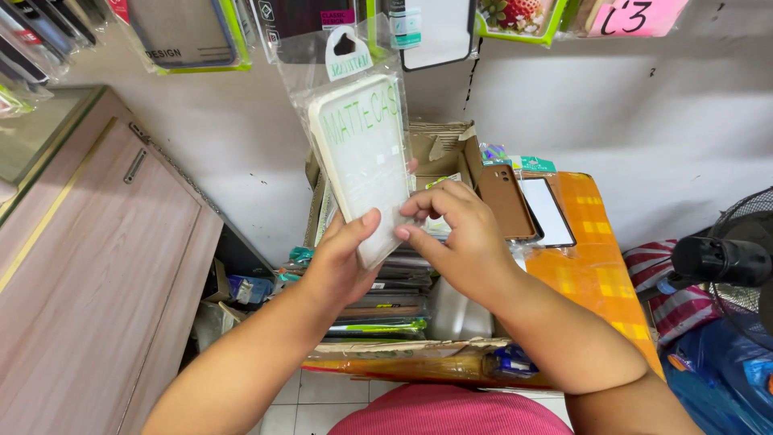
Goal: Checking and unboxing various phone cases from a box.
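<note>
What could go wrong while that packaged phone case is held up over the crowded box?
The clear-wrapped phone case is held only at its lower end by the left hand and right hand, so it might slip into the cardboard box of stacked packages. The brown case leaning close by the right hand could perhaps get knocked over.

The phone case is milky white with green lettering, in a clear bag with a white-and-green tab. Beside it lie a brown case and a black-rimmed white one against an orange-and-yellow checked bag. The cupboard is pale wood-grain, the cloth red-and-white striped.
</note>
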